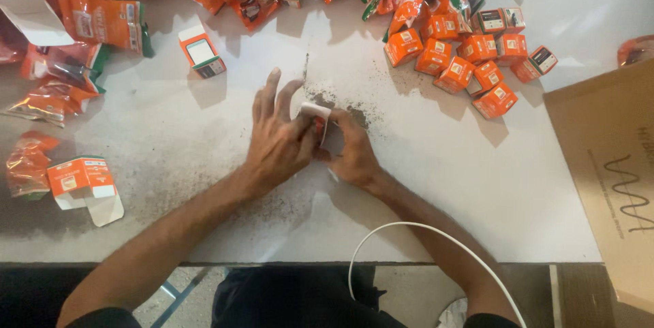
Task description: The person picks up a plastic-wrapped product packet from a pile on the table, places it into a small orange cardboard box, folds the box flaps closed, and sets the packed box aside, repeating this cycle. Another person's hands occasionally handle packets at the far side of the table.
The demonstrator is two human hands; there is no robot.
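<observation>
My left hand (pixel 278 138) and my right hand (pixel 353 154) meet at the middle of a white table (pixel 477 185). Both press on a small orange and white carton (pixel 317 118) held between them, its white flap standing up. Most of the carton is hidden by my fingers. Dark powder (pixel 340 100) is scattered on the table just beyond my hands.
Several closed orange cartons (pixel 470 59) cluster at the back right. Orange foil pouches (pixel 102 21) lie along the back and left. One carton (pixel 201 52) stands behind my left hand, an open one (pixel 82 179) at near left. A brown cardboard box (pixel 610 171) sits at right. A white cable (pixel 436 246) loops near the front edge.
</observation>
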